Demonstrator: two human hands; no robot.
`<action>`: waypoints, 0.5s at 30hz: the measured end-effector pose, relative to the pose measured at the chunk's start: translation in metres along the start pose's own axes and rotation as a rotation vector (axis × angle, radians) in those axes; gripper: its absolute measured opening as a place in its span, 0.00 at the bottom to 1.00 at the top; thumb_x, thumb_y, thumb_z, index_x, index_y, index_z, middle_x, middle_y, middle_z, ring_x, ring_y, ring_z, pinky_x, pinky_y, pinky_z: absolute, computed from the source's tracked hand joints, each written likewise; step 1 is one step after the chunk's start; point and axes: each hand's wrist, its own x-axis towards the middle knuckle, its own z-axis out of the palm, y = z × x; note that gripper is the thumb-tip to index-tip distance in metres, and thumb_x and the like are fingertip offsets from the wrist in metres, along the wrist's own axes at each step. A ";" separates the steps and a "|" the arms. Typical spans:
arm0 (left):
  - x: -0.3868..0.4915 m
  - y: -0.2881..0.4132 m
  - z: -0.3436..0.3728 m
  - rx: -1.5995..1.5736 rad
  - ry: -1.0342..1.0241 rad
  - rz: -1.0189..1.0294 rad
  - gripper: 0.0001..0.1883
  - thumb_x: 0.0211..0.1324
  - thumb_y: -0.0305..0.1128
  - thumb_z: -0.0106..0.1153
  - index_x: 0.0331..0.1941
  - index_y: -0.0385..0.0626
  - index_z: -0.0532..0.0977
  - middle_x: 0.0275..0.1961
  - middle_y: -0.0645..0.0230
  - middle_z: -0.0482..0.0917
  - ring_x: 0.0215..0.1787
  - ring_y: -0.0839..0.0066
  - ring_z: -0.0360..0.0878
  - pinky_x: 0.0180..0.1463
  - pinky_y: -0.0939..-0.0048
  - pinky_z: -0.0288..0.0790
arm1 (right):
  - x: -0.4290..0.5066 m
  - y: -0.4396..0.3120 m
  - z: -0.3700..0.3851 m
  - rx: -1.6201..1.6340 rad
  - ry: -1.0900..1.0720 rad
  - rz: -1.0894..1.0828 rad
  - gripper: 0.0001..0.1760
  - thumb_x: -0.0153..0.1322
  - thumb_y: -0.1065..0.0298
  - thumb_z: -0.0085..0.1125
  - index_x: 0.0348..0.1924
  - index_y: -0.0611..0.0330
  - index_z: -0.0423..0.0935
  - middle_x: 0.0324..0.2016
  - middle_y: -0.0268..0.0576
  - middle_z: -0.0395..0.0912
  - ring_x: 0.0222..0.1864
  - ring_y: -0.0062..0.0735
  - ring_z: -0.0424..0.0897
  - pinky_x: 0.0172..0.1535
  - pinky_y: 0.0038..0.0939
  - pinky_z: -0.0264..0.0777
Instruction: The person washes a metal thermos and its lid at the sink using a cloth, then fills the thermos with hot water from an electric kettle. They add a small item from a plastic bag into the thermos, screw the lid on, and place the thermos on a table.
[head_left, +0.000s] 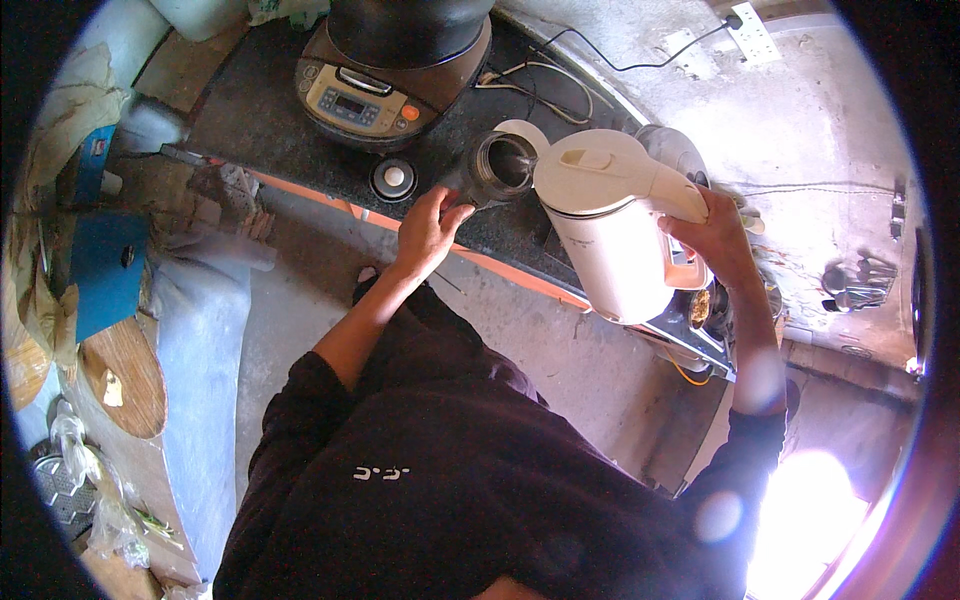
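My left hand (429, 234) grips the near side of a dark vacuum flask (474, 174). The flask has lost its lid and its threaded mouth faces up beside the kettle. My right hand (712, 232) is closed around the handle of a cream electric kettle (611, 255). The kettle is held tilted in the air, its lid shut and its spout at the rim of the flask. A thin stream of water seems to run from spout to mouth; the level inside is too dark to tell. A round dark cap (394, 180) with a pale centre sits left of the flask.
A multicooker (360, 105) with a black pot on top stands on the dark counter (247, 112). Cables run behind it, one to a wall power strip (754, 34). Ladles (859, 285) hang at right. A blue box (112, 270) and wooden board (124, 375) are at left.
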 end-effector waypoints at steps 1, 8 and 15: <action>0.000 -0.003 0.002 -0.008 0.009 0.009 0.16 0.59 0.41 0.63 0.42 0.40 0.75 0.36 0.59 0.82 0.37 0.59 0.81 0.41 0.61 0.72 | 0.000 -0.001 0.000 -0.015 0.011 -0.021 0.20 0.61 0.65 0.70 0.45 0.65 0.81 0.31 0.47 0.84 0.29 0.32 0.83 0.34 0.29 0.78; 0.000 -0.001 0.001 0.006 0.016 0.026 0.16 0.59 0.41 0.63 0.41 0.41 0.75 0.34 0.59 0.81 0.35 0.60 0.80 0.39 0.61 0.72 | -0.001 -0.006 0.000 -0.010 0.004 0.049 0.20 0.61 0.66 0.70 0.45 0.64 0.81 0.31 0.47 0.84 0.30 0.33 0.83 0.36 0.31 0.79; 0.000 -0.004 0.001 0.010 0.013 0.018 0.16 0.59 0.42 0.63 0.40 0.41 0.75 0.34 0.59 0.81 0.37 0.59 0.80 0.40 0.60 0.72 | 0.000 -0.007 0.000 -0.044 0.014 0.003 0.19 0.61 0.66 0.69 0.45 0.64 0.82 0.30 0.47 0.84 0.29 0.31 0.83 0.35 0.30 0.78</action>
